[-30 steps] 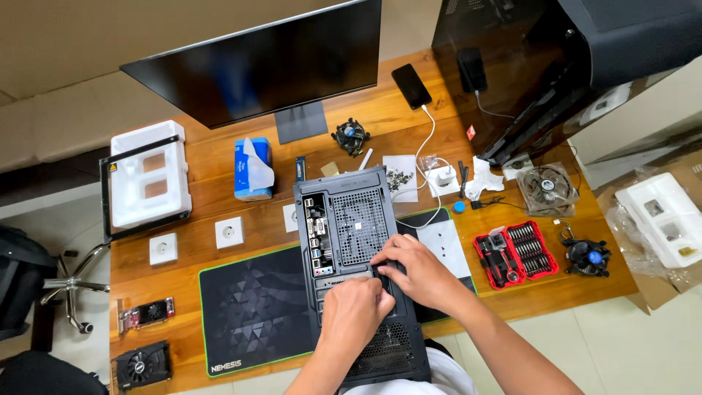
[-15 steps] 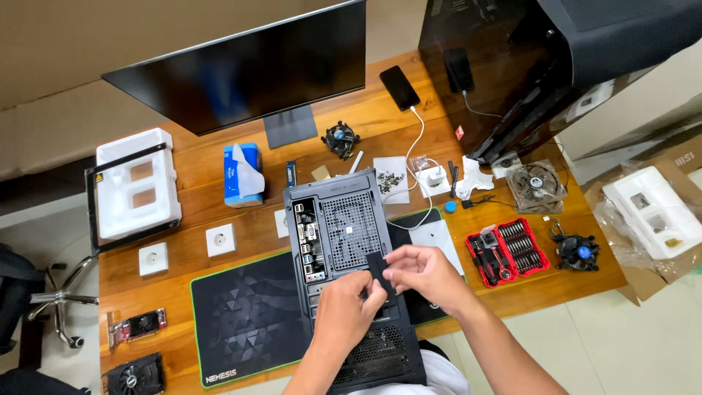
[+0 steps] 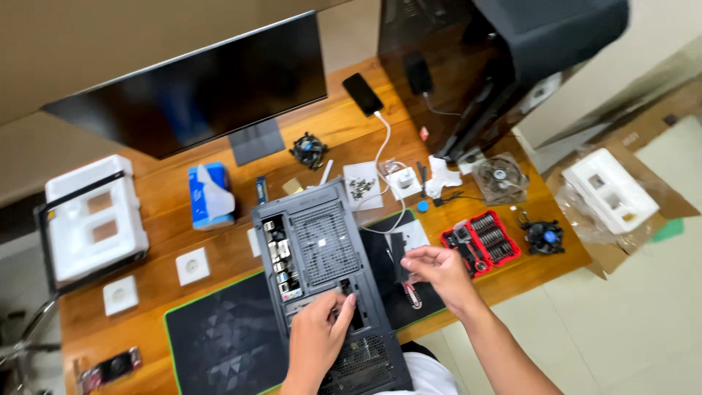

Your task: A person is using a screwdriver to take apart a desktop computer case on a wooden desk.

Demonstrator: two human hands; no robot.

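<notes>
A grey computer case (image 3: 329, 278) is lying rear panel up on the black desk mat (image 3: 219, 344) on the wooden worktop (image 3: 161, 219). The person's left hand (image 3: 318, 336) is resting on the case's rear, fingers curled and pressing at the expansion slot area, gripping nothing visible. The right hand (image 3: 439, 272) is hovering just beside the case, pinching a small dark slot cover (image 3: 400, 260) between thumb and fingers. A red screwdriver bit set (image 3: 486, 240) is lying near the right hand, and a monitor (image 3: 197, 88) is standing behind the case.
</notes>
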